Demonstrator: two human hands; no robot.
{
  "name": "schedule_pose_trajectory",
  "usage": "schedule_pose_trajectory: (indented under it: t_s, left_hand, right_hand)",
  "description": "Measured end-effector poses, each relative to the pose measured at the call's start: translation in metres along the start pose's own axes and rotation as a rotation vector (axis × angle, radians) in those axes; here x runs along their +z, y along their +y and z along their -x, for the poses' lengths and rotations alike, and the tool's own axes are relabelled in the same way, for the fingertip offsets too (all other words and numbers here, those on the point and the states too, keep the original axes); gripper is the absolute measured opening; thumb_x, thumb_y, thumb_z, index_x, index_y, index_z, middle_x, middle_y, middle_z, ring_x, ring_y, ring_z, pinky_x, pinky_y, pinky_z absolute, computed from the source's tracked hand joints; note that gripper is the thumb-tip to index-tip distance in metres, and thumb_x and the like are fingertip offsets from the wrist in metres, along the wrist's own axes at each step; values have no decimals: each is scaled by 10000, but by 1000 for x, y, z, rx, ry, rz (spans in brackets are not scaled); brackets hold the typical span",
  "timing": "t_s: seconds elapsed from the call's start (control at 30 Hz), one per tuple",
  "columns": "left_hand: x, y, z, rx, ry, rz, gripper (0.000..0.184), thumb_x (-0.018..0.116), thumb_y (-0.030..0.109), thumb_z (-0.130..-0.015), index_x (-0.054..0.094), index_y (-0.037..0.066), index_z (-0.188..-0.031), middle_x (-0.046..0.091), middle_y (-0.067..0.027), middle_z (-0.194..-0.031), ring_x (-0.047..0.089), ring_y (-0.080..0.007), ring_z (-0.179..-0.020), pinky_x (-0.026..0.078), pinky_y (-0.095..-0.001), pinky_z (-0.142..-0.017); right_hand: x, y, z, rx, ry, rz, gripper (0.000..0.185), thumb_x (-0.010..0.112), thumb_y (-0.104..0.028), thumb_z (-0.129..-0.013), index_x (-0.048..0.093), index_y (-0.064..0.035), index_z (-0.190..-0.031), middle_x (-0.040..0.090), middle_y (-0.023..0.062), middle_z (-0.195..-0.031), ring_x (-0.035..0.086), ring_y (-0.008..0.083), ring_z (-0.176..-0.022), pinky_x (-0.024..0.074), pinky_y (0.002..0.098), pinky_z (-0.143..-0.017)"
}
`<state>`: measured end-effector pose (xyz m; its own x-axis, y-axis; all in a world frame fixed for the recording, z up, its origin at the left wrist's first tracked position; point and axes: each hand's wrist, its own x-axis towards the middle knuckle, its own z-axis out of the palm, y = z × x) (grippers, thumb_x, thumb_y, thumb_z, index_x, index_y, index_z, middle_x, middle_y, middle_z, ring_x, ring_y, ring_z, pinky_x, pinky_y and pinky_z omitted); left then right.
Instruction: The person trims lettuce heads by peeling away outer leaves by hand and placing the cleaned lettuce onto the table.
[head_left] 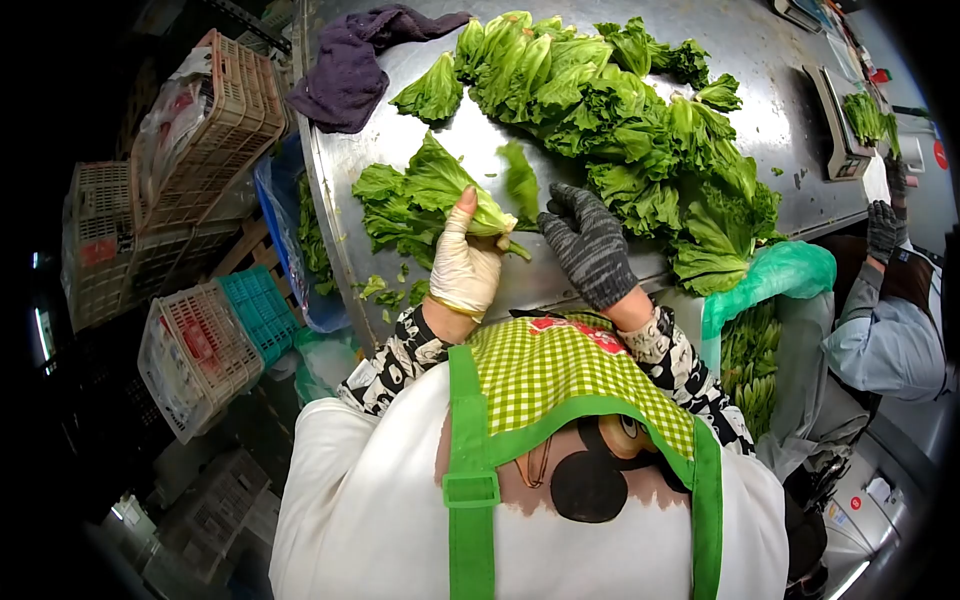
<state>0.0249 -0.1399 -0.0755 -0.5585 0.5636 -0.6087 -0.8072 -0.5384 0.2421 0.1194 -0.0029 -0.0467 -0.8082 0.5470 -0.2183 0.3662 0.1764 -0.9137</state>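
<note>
A crumpled purple cloth (343,78) lay at eleven o'clock, the cream-gloved left hand (468,268) gripping leafy green lettuce (435,185), the grey-gloved right hand (596,252) half-curled, its hold unclear.

You have a dark purple cloth (350,75) bunched on the far left part of the bench (770,95). Toward the bench's right side you see a scale (835,125), and beyond that edge a co-worker (895,350) in pale blue sleeves. Left of the bench, you have pale plastic crates (215,140) and a teal basket (258,315).
</note>
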Motion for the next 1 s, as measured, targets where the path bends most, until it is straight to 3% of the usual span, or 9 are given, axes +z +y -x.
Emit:
schedule_pose_trajectory:
  t_s: [0.17, 0.2, 0.3, 0.33, 0.57, 0.67, 0.77, 0.87, 1.0]
  left_hand:
    - [8, -9, 4, 9, 22, -20, 354, 725, 236, -821, 571, 92, -1106, 626, -58, -994, 590, -215, -917, 472, -334, -813]
    - [3, -10, 2, -23, -39, -74, 504, 720, 328, -814, 523, 82, -1207, 584, -75, -1141, 555, -221, -1023, 431, -359, -920]
    - [10, -5, 8, -35, -170, -29, 662, 713, 441, -789, 456, 82, -1282, 522, -92, -1246, 522, -234, -1075, 405, -385, -948]
    - [17, -5, 13, -9, -131, -103, 718, 705, 515, -772, 437, 88, -1283, 539, -76, -1161, 530, -212, -1020, 438, -337, -809]
    - [10, -6, 10, -132, -228, 1, 699, 710, 443, -784, 442, 54, -1299, 519, -121, -1265, 511, -268, -1105, 386, -404, -979]
    - [6, -8, 3, -122, -223, 36, 664, 717, 416, -786, 468, 43, -1276, 557, -124, -1218, 529, -276, -1096, 397, -421, -984]
    - [-2, -10, -2, -73, -153, 26, 610, 723, 384, -792, 494, 40, -1241, 584, -123, -1168, 544, -268, -1080, 418, -414, -969]
    - [9, -7, 7, -84, -120, 44, 520, 724, 315, -813, 514, 51, -1209, 593, -115, -1134, 556, -235, -1050, 437, -378, -949]
    - [14, -12, 8, -142, -145, 76, 507, 719, 302, -820, 511, 58, -1213, 591, -99, -1125, 558, -232, -1050, 437, -384, -964]
  right_hand:
    - [3, -16, 7, -289, -93, 137, 327, 677, -78, -834, 588, 26, -1131, 640, 113, -1008, 621, 159, -895, 515, 292, -788]
    - [2, -12, 5, -398, -92, 245, 280, 662, -82, -850, 601, 27, -1101, 651, 98, -943, 629, 161, -840, 524, 287, -742]
    - [6, -13, 6, -8, -117, -279, 257, 634, -161, -883, 616, 18, -1067, 646, 82, -889, 611, 151, -782, 504, 270, -695]
    - [2, -17, 4, 155, -145, -367, 238, 599, -143, -903, 612, 29, -1066, 643, 78, -817, 615, 122, -706, 517, 251, -641]
    - [-7, -18, 6, 162, -283, -375, 222, 599, -193, -907, 621, 23, -950, 622, 70, -722, 571, 105, -568, 479, 241, -558]
    - [-7, -14, 4, 43, -318, -174, 222, 608, -181, -895, 621, 31, -960, 640, 99, -792, 590, 118, -599, 486, 252, -575]
    - [9, -4, 7, -160, 31, -132, 261, 654, -202, -858, 626, 30, -973, 643, 116, -838, 621, 167, -690, 501, 300, -636]
    - [6, -15, 5, -457, 120, 185, 300, 706, -223, -791, 642, 0, -983, 627, 125, -807, 617, 243, -739, 490, 365, -664]
    - [1, -25, -1, -681, 36, 534, 282, 724, -167, -726, 660, -36, -968, 601, 131, -788, 569, 312, -719, 439, 417, -626]
